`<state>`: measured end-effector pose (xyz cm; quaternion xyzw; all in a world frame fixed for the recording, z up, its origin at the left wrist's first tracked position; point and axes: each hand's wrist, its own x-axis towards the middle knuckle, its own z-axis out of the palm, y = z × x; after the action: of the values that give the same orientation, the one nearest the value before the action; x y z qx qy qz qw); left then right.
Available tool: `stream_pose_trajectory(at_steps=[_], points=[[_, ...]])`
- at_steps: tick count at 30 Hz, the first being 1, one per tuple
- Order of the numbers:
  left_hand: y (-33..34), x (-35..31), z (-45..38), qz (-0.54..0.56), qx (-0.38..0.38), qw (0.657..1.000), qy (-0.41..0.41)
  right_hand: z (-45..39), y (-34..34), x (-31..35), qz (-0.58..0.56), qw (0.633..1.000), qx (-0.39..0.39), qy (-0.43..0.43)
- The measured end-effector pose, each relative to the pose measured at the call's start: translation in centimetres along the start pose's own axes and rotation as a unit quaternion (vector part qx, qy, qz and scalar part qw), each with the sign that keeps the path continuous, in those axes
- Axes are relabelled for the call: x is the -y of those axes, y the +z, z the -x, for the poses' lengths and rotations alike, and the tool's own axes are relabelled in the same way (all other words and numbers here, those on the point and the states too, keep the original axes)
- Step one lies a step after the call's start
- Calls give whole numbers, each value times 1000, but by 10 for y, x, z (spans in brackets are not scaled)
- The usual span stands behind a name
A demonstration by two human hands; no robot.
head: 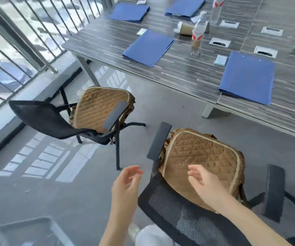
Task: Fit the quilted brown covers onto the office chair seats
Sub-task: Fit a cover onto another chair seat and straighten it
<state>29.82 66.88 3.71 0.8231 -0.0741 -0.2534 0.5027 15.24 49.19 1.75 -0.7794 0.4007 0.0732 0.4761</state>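
Note:
Two black mesh office chairs stand on the grey floor. The near chair [187, 215] at lower right has a quilted brown cover [201, 153] lying over its seat, ruffled skirt hanging round the edges. The far chair [41, 118] at centre left also carries a brown cover [98, 109] on its seat. My right hand [203, 185] hovers over the near cover's rear part, fingers loosely bent, holding nothing. My left hand [127, 183] hangs in the air left of the near chair's backrest, fingers relaxed and empty.
A long striped grey table [187, 71] runs behind the chairs with several blue folders [148, 47], plastic bottles [197, 36] and a paper cup. A metal railing [24, 41] and window line the left. Another chair's edge shows at the bottom left.

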Motion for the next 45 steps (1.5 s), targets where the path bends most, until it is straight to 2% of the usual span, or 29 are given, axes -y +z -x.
stream_pose_trajectory(at_steps=[6,10,15,20,29,35,45], points=[[-121,37,16,20,-56,998,-5,12,75,88,33,997,17,-69],[-192,67,22,30,-95,995,-26,17,132,132,19,996,33,-79],[-264,97,16,40,-168,983,-56,20,196,179,52,990,84,-103],[-305,108,-16,40,-180,980,-76,-7,232,233,75,981,129,-124],[-350,91,-147,26,-147,986,-74,-110,254,316,74,983,122,-116],[-385,49,-265,1,-133,990,-50,-200,249,380,52,987,119,-94],[-403,6,-424,-51,-59,996,-41,-310,255,449,12,998,53,-33]])
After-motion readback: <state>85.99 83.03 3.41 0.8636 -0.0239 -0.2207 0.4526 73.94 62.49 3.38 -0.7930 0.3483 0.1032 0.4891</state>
